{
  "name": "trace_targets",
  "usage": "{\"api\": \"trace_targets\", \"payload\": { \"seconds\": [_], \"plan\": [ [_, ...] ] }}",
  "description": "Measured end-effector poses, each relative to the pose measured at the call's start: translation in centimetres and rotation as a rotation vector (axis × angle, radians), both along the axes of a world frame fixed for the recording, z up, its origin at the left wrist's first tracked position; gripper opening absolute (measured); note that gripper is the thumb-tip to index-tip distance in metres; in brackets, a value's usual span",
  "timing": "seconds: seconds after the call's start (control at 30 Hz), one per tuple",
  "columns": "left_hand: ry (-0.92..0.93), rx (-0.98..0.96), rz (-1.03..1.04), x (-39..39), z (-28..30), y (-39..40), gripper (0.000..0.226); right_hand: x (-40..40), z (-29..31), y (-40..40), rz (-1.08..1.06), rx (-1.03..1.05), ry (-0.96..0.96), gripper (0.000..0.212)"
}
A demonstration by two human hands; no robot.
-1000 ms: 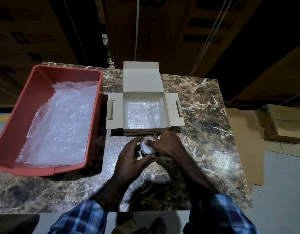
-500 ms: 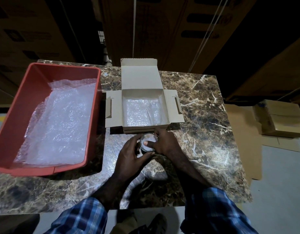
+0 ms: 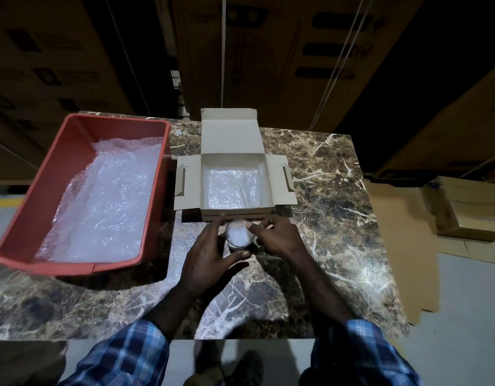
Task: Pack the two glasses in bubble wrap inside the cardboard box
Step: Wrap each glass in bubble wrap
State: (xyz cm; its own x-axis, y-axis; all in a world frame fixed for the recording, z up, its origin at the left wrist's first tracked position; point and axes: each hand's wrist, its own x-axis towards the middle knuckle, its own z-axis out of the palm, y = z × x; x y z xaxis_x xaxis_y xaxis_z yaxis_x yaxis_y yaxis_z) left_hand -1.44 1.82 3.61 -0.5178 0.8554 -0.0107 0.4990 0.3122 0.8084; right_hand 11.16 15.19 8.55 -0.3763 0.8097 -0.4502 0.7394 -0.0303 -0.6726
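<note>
A clear glass (image 3: 239, 235) with white bubble wrap stuffed inside stands on the marble table (image 3: 338, 218), just in front of the open cardboard box (image 3: 232, 140). My left hand (image 3: 207, 252) curls round its left side, thumb at the near base. My right hand (image 3: 277, 236) holds its right side, thumb on the rim. Bubble wrap (image 3: 229, 186) lines the bottom of the box, and a clear shape lies at its right side; whether it is the other glass I cannot tell.
A red plastic bin (image 3: 59, 162) holding sheets of bubble wrap (image 3: 101, 201) stands at the left of the table. Flat cardboard (image 3: 399, 246) and closed cartons (image 3: 469, 210) lie on the floor to the right. Tall stacked cartons rise behind the table.
Both hands stay on the glass in front of the box. My right thumb has shifted onto the rim, and more of the wrap in the glass's mouth shows.
</note>
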Motion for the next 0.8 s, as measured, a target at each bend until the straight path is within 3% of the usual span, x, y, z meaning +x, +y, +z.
{"api": "trace_targets", "payload": {
  "seconds": [0.17, 0.3, 0.5, 0.67, 0.8],
  "plan": [
    [0.083, 0.041, 0.015, 0.7, 1.7, -1.5, 0.094, 0.5, 1.6, -1.0, 0.012, 0.110, 0.015, 0.032],
    [0.205, 0.165, 0.076, 0.9, 4.1, -2.9, 0.065, -0.6, 4.7, -2.2, 0.122, 0.383, 0.089, 0.028],
    [0.369, 0.217, 0.211, -3.6, 8.6, -6.0, 0.034, -6.1, 8.1, -4.7, 0.405, 0.497, 0.207, 0.024],
    [0.467, 0.083, 0.331, -11.6, 10.2, -10.3, 0.034, -11.1, 9.1, -8.4, 0.621, 0.585, 0.276, 0.020],
    [0.458, -0.286, 0.202, -17.9, 11.1, -12.7, 0.039, -15.3, 8.3, -10.9, 0.766, 0.610, 0.244, 0.021]
  ]
}}
